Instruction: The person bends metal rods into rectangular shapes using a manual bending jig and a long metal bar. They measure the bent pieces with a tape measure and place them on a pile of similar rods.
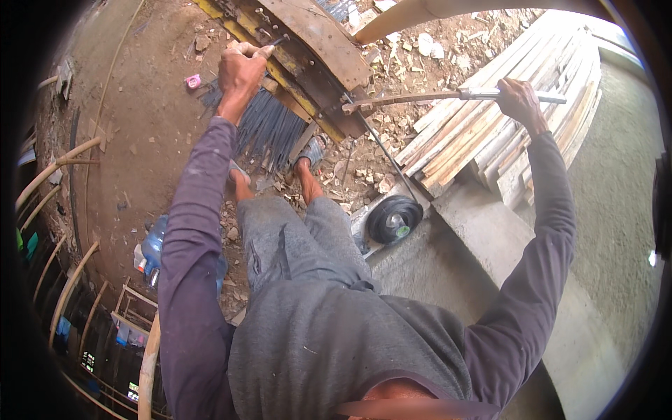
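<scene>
My left hand (241, 73) is closed on a short dark metal rod (275, 42) above a rusty, yellow-edged steel bending bench (297, 66) studded with pegs. My right hand (518, 101) grips the metal pipe handle (549, 98) of a long, rusty lever bar (406, 99), whose far end lies over the bench's lower end. A long dark rod (381, 147) runs from there down toward a black coil (394, 218) on concrete. Beneath the bench's left side lies a bundle of dark cut rods (255, 129).
Pale timber planks (511, 84) are stacked on the right beside concrete steps (476, 231). Scraps litter the dirt around my feet (308, 161). Blue water jugs (155, 241) stand at left, near bamboo poles (66, 294). A curved wooden post (420, 12) crosses the top.
</scene>
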`<state>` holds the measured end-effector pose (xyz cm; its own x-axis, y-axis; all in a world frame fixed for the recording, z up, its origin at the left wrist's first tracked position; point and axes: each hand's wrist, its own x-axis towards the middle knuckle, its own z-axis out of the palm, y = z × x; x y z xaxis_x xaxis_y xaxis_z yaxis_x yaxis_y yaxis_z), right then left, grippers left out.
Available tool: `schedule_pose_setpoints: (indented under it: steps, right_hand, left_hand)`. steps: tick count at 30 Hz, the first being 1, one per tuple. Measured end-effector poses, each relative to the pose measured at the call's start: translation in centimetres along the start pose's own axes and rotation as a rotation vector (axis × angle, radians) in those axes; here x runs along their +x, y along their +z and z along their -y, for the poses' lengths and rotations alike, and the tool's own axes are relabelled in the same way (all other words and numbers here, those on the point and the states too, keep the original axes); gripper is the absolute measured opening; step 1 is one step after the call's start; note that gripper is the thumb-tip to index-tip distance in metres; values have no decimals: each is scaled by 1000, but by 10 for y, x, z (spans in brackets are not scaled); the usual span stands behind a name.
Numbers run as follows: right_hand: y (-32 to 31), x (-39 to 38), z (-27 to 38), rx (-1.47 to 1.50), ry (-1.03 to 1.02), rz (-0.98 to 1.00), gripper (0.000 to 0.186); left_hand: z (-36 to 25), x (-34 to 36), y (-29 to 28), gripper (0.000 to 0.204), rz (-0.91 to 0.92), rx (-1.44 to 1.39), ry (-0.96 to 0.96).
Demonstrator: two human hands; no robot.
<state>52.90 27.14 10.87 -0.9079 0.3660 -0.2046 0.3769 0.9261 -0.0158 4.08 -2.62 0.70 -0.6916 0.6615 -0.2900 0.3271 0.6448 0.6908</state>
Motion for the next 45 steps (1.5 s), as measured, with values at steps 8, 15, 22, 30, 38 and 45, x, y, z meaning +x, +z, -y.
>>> schedule_pose_setpoints:
  steps: [8,15,22,30,38,45]
  right_hand:
    - [16,-16,7,43,59,12,13]
    - [40,-40,23,15,179,-1,8]
    - [44,-62,31,-29,338,-69,3]
    - [58,-75,35,-143,616,68,20]
    - [72,-115,83,-157,800,55,10]
    - [104,-185,331,-71,1339,17,19]
  left_hand:
    - [2,0,0,35,-24,41,85]
    - [6,-2,4,35,-52,-31,108]
    - [-3,-2,1,34,-38,17,55]
    - [-6,-3,3,29,-47,4,99]
    - [8,9,6,28,-50,3,137]
    - [9,8,1,31,35,-86,79]
